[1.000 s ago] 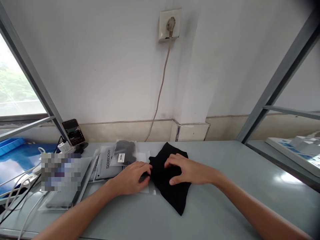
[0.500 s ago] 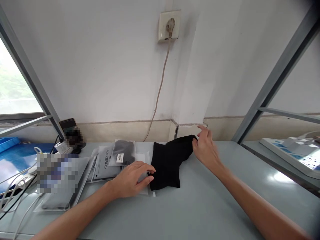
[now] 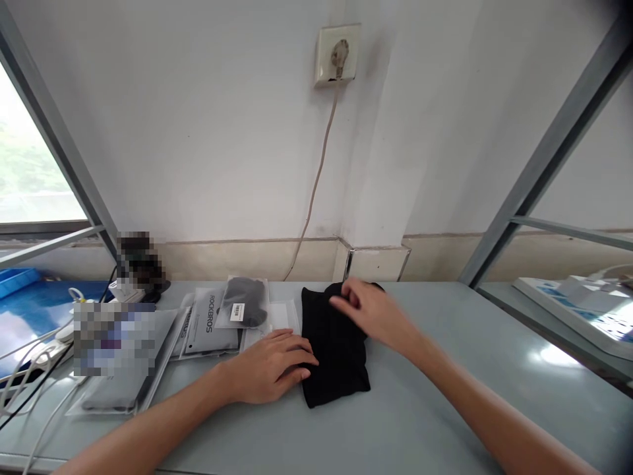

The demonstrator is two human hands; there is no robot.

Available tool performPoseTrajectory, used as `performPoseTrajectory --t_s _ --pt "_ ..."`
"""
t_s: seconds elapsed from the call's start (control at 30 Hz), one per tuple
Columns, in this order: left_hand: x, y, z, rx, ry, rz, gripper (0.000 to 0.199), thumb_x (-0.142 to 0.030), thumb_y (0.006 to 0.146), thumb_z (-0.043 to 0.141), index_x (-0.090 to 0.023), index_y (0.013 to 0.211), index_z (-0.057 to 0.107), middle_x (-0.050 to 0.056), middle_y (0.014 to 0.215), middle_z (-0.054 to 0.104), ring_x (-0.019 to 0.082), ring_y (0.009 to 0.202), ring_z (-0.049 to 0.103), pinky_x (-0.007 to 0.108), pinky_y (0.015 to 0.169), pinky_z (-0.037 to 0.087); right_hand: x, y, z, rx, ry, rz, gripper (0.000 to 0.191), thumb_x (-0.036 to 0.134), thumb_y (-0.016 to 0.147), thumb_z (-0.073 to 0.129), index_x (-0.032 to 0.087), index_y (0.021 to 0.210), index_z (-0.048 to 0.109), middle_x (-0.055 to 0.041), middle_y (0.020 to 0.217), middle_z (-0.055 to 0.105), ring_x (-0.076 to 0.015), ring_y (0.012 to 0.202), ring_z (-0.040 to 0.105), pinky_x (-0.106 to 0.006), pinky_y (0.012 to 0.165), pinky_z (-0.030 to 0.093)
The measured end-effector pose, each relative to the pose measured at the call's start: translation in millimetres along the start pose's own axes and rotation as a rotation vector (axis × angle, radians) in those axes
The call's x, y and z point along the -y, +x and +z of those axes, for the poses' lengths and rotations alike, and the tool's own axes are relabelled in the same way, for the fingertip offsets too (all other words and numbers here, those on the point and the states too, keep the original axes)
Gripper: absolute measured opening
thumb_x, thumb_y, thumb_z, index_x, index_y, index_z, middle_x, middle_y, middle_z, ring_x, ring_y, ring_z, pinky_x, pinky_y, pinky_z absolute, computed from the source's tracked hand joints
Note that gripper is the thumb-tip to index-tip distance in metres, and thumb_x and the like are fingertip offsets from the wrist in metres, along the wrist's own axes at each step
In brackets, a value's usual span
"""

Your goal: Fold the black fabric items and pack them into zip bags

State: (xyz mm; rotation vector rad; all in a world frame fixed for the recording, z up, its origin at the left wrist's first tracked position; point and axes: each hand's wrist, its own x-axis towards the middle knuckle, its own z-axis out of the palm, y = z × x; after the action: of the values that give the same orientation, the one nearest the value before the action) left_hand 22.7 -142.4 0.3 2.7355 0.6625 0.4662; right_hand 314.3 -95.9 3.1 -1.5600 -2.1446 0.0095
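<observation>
A black stretchy fabric piece lies on the grey table, its lower part flat and its far end bunched and folded over. Its exact kind does not show. My left hand rests palm down at its left edge, fingers stretched out with the tips on the cloth. Over the upper part is my right hand, fingers curled in against the fabric; the fingertips are partly hidden. Left of the cloth, a clear bag holding something dark, with a barcode label, lies on other flat packs.
Grey bags marked ROCKBROS and another packed bag lie to the left, beside white cables. A blue tray stands at far left. Metal frame posts rise at both sides; white power strips lie at right.
My right hand has moved left from the fabric's far right tip, and that narrow end is now folded inward. The cloth has shifted slightly towards me; my left hand's fingers now lie on it.
</observation>
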Motion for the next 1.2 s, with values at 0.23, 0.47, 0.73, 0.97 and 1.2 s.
performPoseTrajectory --t_s 0.23,0.47,0.73,0.97,1.2 --pt "-4 2 -6.4 -0.055 -0.024 -0.039 0.026 -0.023 0.108 0.045 -0.025 0.128 0.061 0.006 0.125 0.072 0.022 0.116 0.066 0.039 0.107 0.047 16 -8 5 0.268 0.257 -0.212 0.025 0.038 0.105 0.041 0.026 0.092 0.06 -0.0045 0.096 0.064 -0.0241 0.085 0.058 -0.04 0.081 0.046" --pt "18 0 -1.3 -0.069 0.093 -0.077 0.028 -0.033 0.109 0.047 -0.024 0.132 0.061 0.008 0.138 0.064 0.026 0.147 0.045 0.053 0.13 0.02 -19 7 -50 0.383 1.004 0.096 0.031 0.054 0.091 0.06 0.024 0.084 0.058 -0.0014 0.081 0.062 -0.0207 0.077 0.06 -0.035 0.074 0.052" --pt "3 0 -0.6 -0.058 0.063 0.031 0.038 -0.036 0.108 0.049 -0.021 0.142 0.058 0.009 0.13 0.069 0.025 0.131 0.056 0.041 0.118 0.041 -66 26 -20 -0.284 0.416 0.448 0.028 0.036 0.083 0.059 0.02 0.107 0.056 -0.0131 0.104 0.064 -0.0294 0.095 0.062 -0.043 0.084 0.051" --pt "-5 1 4.7 -0.018 0.037 0.118 0.033 -0.029 0.107 0.05 -0.021 0.135 0.064 0.008 0.128 0.072 0.024 0.12 0.062 0.041 0.113 0.041 -21 9 -18 0.44 0.331 -0.024 0.031 0.037 0.1 0.044 0.023 0.079 0.062 -0.0008 0.068 0.068 -0.0166 0.058 0.06 -0.028 0.057 0.043" --pt "-27 0 -2.3 0.02 -0.125 0.084 0.026 -0.024 0.106 0.05 -0.025 0.121 0.071 0.002 0.1 0.08 0.019 0.089 0.069 0.036 0.094 0.046 -17 9 12 0.25 0.01 -0.092 0.023 0.026 0.095 0.053 0.023 0.073 0.055 -0.0056 0.075 0.065 -0.0275 0.085 0.062 -0.036 0.074 0.044"
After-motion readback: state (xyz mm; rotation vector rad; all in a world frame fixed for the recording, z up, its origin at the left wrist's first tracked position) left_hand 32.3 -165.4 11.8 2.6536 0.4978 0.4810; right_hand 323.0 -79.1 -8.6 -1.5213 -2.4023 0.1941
